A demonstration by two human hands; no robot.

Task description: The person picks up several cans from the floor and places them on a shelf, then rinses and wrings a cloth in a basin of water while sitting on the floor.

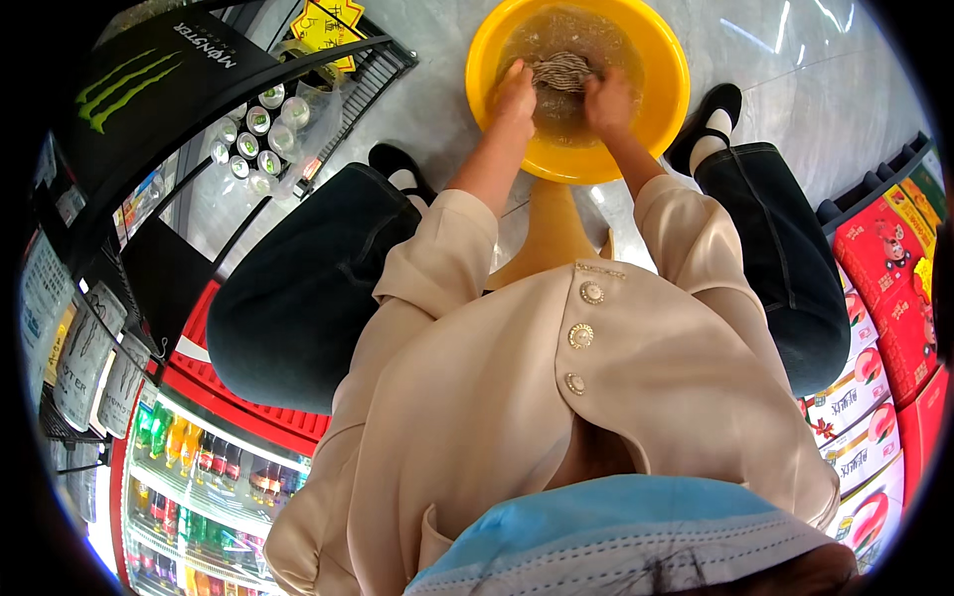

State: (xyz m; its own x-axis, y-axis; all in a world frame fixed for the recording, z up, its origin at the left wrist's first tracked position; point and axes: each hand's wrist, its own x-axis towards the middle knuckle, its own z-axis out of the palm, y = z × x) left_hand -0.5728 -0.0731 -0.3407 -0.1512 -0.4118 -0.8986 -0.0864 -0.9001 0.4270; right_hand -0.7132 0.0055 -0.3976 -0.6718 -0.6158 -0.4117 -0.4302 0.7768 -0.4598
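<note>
A yellow plastic basin (pixel 671 89) with cloudy, bubbly water stands on the grey floor between my feet. A wet, striped grey-brown cloth (pixel 564 72) lies bunched in the middle of it, partly in the water. My left hand (pixel 514 93) grips the cloth's left end, its thumb uppermost. At the opposite end, my right hand (pixel 611 100) is closed on the cloth, its fingers partly hidden by the water and by the hand itself. Both forearms reach over the near rim.
A black wire rack (pixel 373 67) with drink cans (pixel 258 119) stands at the left. Behind it on the lower left is a lit drinks cooler (pixel 201 477). Stacked red cartons (pixel 883 253) and white cartons (pixel 857 439) line the right. A yellowish stool-like object (pixel 551 223) is below the basin.
</note>
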